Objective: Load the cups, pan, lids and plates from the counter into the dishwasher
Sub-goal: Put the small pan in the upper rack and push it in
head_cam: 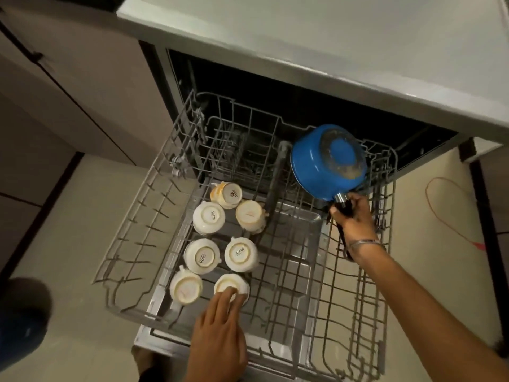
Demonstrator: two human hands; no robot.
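Hands first: right hand grips the black handle of the blue pan, fingers curled round it. Pan is upside down and tilted, at the back right of the pulled-out rack; it looks to be resting on or just above the tines, can't tell which. Left hand lies with fingers fairly straight on top of the nearest cup, touching its base, no clear grasp.

Status:
- Cups: seven in the rack, all upside down, grouped on the left half in rough pairs. The back one sits tilted, the rest sit flat. This part looks done or nearly so, with the near cup maybe being nudged into place.
- Pan: being set in now, not released.
- Lids, plates: none visible in the rack. Lower rack sticks out to the left, shows bare tines only.
- Worktop: only its edge and a bare strip in view, so what remains up there can't be seen.

Judgement: roughly halfway. Left to do: let go of pan, then lids and plates.
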